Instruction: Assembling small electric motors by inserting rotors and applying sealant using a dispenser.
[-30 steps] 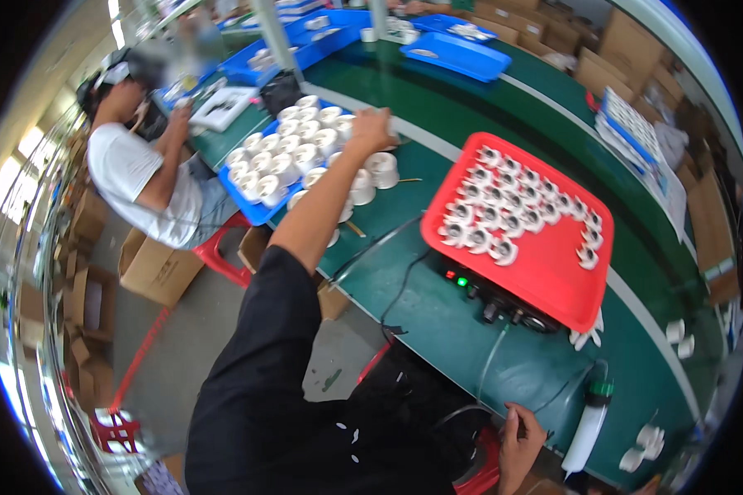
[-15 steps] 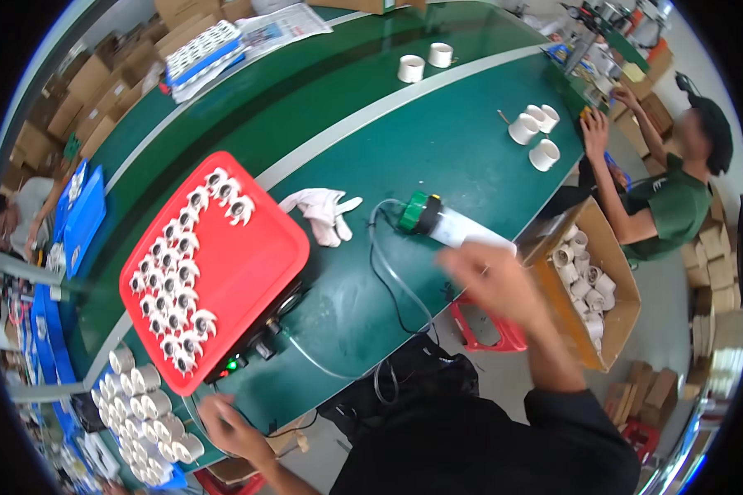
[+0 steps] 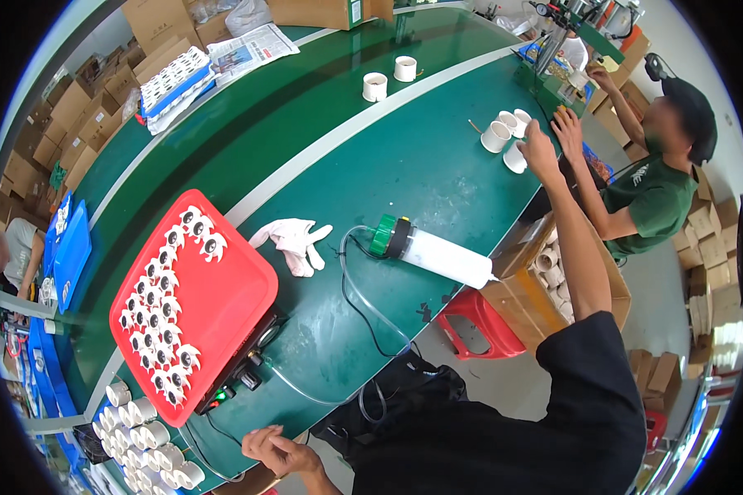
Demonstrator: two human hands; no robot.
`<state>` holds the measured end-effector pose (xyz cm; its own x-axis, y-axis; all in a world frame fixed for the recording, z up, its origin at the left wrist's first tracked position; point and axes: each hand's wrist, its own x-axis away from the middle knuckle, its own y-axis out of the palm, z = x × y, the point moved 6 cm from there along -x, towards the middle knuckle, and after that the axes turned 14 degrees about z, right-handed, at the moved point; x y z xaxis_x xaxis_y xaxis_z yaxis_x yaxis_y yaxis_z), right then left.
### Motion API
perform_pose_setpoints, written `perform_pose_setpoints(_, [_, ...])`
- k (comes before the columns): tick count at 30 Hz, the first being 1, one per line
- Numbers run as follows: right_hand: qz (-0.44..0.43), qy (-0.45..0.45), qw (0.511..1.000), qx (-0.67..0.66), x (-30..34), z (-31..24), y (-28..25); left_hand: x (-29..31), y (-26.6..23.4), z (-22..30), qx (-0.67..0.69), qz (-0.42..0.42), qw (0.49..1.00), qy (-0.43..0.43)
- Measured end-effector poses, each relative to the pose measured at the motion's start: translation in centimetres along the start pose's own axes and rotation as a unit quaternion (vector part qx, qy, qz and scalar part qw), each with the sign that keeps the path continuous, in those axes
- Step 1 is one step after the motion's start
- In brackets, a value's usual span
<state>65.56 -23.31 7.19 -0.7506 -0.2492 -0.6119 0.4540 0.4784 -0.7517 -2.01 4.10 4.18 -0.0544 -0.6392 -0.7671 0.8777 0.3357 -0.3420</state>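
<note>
My right hand (image 3: 539, 153) is stretched out to the far right of the bench, its fingers closed at the rim of a white cylindrical cup (image 3: 514, 159) and partly covering it. Right beside it stand other white cups (image 3: 495, 137), close together. My left hand (image 3: 274, 450) hovers by the bench's front edge, fingers curled in and nothing visible in them. A red tray (image 3: 223, 289) holds several white, spiky-edged parts (image 3: 158, 309) with dark round centres. On the bench lies a clear-and-white dispensing syringe (image 3: 446, 257) with a green cap, joined to a hose (image 3: 357, 285).
White gloves (image 3: 293, 243) lie between tray and syringe. Many white cups (image 3: 144, 437) stand at the lower left. Two more cups (image 3: 375, 87) are at the back. A cardboard box (image 3: 532, 289) of cups and a red stool (image 3: 479, 326) border the bench. A co-worker (image 3: 656, 165) sits at right.
My right hand has moved from above the syringe's tip out to the cups at far right. My left hand has shifted slightly right and down. The view has turned a little.
</note>
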Motion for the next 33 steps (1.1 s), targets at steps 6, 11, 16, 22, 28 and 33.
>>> perform_pose_setpoints(6, [-0.005,-0.052,0.998,0.043,-2.0,-0.8,2.7,-0.9,0.0,-1.5,-0.029,-0.001,0.999,0.030])
perform_pose_setpoints(11, [0.034,-0.241,0.892,0.381,-3.3,5.2,-0.4,-1.2,-0.1,-0.1,-0.033,0.052,0.998,0.011])
perform_pose_setpoints(16, [-0.029,-0.273,0.866,0.418,-4.1,9.2,0.7,-3.6,-1.5,-0.6,-0.012,0.112,0.994,0.010])
perform_pose_setpoints(22, [-0.114,-0.175,0.911,0.356,-2.4,0.9,0.7,-9.3,1.6,-0.1,-0.145,-0.091,0.985,0.015])
perform_pose_setpoints(28, [0.116,-0.390,0.852,0.328,-6.2,13.4,-4.3,-9.1,4.3,-1.6,-0.105,-0.109,0.988,0.008])
perform_pose_setpoints(33, [-0.014,-0.217,0.951,0.222,-0.4,-2.6,-3.0,-9.3,3.4,-1.1,-0.161,-0.090,0.981,0.062])
